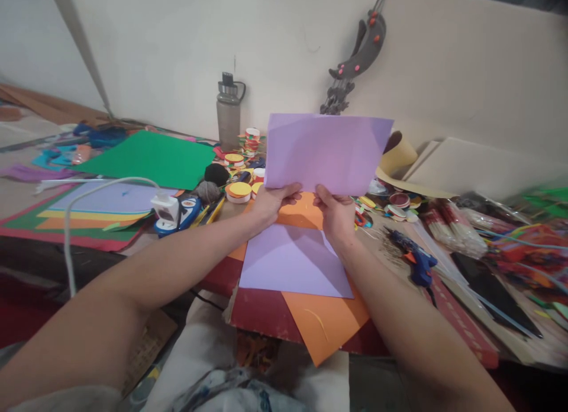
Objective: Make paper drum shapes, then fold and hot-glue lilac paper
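Rightward, plastic packets (471, 237) of pale sticks (437, 225); purple sheet (328, 153) in both hands (270, 206) (338, 218).

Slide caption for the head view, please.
Left hand and right hand hold up a purple sheet above orange paper.

Two grips (270, 206) (338, 218), one bottle (229, 119), one glue gun (420, 261), one white plug (165, 206).

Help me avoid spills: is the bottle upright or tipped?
Upright: the bottle stands vertically before the wall, with its lid at the top.
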### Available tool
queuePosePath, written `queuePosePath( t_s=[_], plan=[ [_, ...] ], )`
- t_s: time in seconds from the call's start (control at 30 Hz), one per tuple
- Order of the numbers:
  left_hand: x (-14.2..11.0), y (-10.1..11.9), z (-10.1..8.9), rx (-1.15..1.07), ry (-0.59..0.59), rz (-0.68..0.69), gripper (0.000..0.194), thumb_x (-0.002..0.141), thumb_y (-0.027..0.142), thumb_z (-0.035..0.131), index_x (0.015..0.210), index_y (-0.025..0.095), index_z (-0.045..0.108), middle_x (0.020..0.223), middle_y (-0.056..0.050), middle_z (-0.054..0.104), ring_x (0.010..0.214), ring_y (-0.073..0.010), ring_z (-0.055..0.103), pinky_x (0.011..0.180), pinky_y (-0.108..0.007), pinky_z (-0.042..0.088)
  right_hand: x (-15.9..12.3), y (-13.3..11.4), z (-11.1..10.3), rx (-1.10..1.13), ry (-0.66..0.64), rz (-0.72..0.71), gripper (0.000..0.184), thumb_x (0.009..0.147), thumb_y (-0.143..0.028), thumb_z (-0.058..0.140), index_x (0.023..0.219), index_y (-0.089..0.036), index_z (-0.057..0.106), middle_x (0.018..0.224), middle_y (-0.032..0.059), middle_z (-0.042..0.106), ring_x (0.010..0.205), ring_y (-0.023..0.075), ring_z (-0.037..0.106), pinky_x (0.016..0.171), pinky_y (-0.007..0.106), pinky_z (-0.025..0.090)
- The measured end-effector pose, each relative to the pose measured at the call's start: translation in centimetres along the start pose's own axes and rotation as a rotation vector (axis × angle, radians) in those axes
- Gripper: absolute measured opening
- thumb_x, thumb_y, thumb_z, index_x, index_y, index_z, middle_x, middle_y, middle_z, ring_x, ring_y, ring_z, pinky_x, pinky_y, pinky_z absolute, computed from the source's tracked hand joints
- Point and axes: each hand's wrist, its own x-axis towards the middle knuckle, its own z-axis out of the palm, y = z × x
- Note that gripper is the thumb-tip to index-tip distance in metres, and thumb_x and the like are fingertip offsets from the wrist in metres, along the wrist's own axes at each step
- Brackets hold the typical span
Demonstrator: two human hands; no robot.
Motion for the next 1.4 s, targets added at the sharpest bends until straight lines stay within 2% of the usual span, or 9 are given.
queuePosePath(
  t_s=[0.23, 0.47, 0.6, 0.7, 0.77, 0.9, 1.13, 1.23, 1.4],
  plan=[
    [0.3, 0.8, -0.2, -0.017, 0.065, -0.010, 0.025, 0.073, 0.007, 0.102, 0.074, 0.010, 0.077, 0.071, -0.005, 0.078, 0.060, -0.0111, 0.069, 0.066, -0.026, 0.058, 1.6, -0.7, -1.1, 0.033, 0.134, -0.037, 0.047, 0.066, -0.049, 0.105, 0.069, -0.022, 0.066, 0.062, -0.0040, 0.068, 0.057, 0.0107, 0.059, 0.058, 0.026, 0.053],
    [1.7, 1.9, -0.7, -0.097, 0.182, 0.033, 0.024, 0.083, 0.001, 0.094, 0.072, 0.010, 0.075, 0.066, -0.002, 0.075, 0.058, -0.0094, 0.069, 0.060, -0.021, 0.056, 4.5, -3.1, -3.5, 0.128, 0.307, -0.060, 0.033, 0.087, -0.041, 0.094, 0.078, -0.021, 0.069, 0.070, -0.0054, 0.067, 0.061, 0.0087, 0.059, 0.058, 0.021, 0.054],
    [1.9, 2.2, -0.5, -0.124, 0.167, 0.054, 0.024, 0.083, 0.001, 0.093, 0.071, 0.010, 0.075, 0.067, -0.003, 0.075, 0.060, -0.0093, 0.070, 0.063, -0.021, 0.058, 4.3, -3.3, -3.2, 0.214, 0.101, -0.042, 0.054, 0.080, -0.069, 0.095, 0.093, -0.023, 0.071, 0.083, -0.0041, 0.071, 0.072, 0.0105, 0.068, 0.066, 0.023, 0.061],
    [1.3, 1.7, -0.3, -0.078, 0.123, 0.018, 0.025, 0.079, 0.004, 0.097, 0.070, 0.010, 0.075, 0.067, -0.003, 0.075, 0.060, -0.0098, 0.069, 0.067, -0.024, 0.060, 2.7, -2.5, -1.9, 0.198, -0.077, -0.011, 0.065, 0.059, -0.059, 0.108, 0.099, -0.026, 0.069, 0.092, -0.0064, 0.073, 0.077, 0.0119, 0.070, 0.066, 0.025, 0.063],
    [1.0, 1.2, -0.4, -0.042, 0.062, 0.002, 0.026, 0.075, 0.007, 0.100, 0.070, 0.011, 0.075, 0.067, -0.003, 0.075, 0.059, -0.0104, 0.069, 0.066, -0.025, 0.059, 1.9, -2.1, -1.2, 0.162, -0.050, -0.017, 0.066, 0.052, -0.045, 0.110, 0.099, -0.025, 0.069, 0.093, -0.0066, 0.074, 0.077, 0.0117, 0.069, 0.064, 0.024, 0.061],
    [1.2, 1.1, -0.9, -0.036, -0.032, 0.051, 0.036, 0.067, 0.017, 0.107, 0.085, 0.013, 0.076, 0.077, -0.001, 0.079, 0.064, -0.0136, 0.075, 0.060, -0.025, 0.057, 1.7, -2.0, -1.3, 0.116, 0.007, -0.028, 0.047, 0.060, -0.035, 0.101, 0.094, -0.022, 0.071, 0.091, -0.0040, 0.077, 0.079, 0.0112, 0.069, 0.066, 0.023, 0.058],
    [2.9, 3.2, -1.7, -0.066, 0.098, 0.094, 0.040, 0.083, 0.036, 0.103, 0.093, 0.021, 0.068, 0.076, 0.002, 0.077, 0.061, -0.0111, 0.070, 0.065, -0.025, 0.059, 2.2, -1.7, -1.7, 0.041, -0.034, 0.018, 0.042, 0.053, -0.032, 0.099, 0.085, -0.021, 0.074, 0.084, -0.0030, 0.081, 0.075, 0.0120, 0.069, 0.058, 0.020, 0.055],
    [3.1, 3.2, -1.9, -0.008, 0.126, 0.087, 0.041, 0.079, 0.036, 0.105, 0.090, 0.021, 0.069, 0.076, 0.002, 0.077, 0.059, -0.0113, 0.069, 0.065, -0.025, 0.058, 2.8, -2.0, -1.8, 0.088, 0.022, 0.001, 0.048, 0.052, -0.033, 0.101, 0.091, -0.021, 0.077, 0.091, 0.0001, 0.085, 0.081, 0.0158, 0.074, 0.065, 0.025, 0.063],
    [3.0, 2.7, -1.9, 0.043, 0.012, 0.125, 0.037, 0.077, 0.034, 0.105, 0.091, 0.017, 0.076, 0.082, -0.001, 0.081, 0.065, -0.0133, 0.072, 0.064, -0.026, 0.059, 4.3, -2.9, -2.9, 0.130, 0.159, -0.144, 0.043, 0.064, -0.042, 0.100, 0.096, -0.019, 0.081, 0.100, 0.0041, 0.085, 0.092, 0.0201, 0.078, 0.086, 0.036, 0.071]
  ],
)
